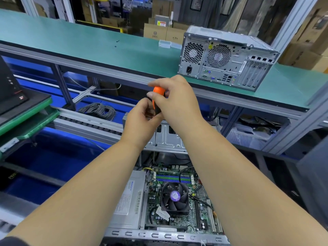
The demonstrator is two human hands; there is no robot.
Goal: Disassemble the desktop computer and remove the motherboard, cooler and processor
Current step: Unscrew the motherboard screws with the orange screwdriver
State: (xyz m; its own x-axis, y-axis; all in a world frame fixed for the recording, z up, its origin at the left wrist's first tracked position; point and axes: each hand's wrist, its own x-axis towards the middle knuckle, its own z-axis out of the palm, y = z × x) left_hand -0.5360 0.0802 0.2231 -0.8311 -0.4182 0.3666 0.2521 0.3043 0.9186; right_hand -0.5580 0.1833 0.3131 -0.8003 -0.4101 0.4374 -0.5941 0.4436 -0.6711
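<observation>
Two hands: both ours, raised together above the open case, both on one screwdriver (157, 99).
Right hand (174, 102): fingers curled tight round the orange top of the handle, thumb tip showing at the left of it; we read it as a full grip.
Left hand (140, 121): fingers curled narrow round the lower black part of the handle, just under the right hand and touching it.
Screwdriver: upright, orange and black handle; thin shaft (155, 139) drops straight down below the left hand toward a metal bracket (166, 139); we cannot tell where the tip lands.
Desktop computer (159, 235): open, lying flat right in front of us between our forearms, side panel off.
Motherboard (193, 215): green, seated in the case, coloured memory slots at its far end.
Cooler (174, 197): black fan with a purple hub sticker, mounted mid-board; processor hidden under it.
Power supply (127, 203): silver box, left of the board, touching the case wall.
Second computer (225, 59): closed grey tower on the green table (88, 41) beyond, rear ports facing us.
Cable coil (97, 110): grey, lower shelf, left of the hands.
</observation>
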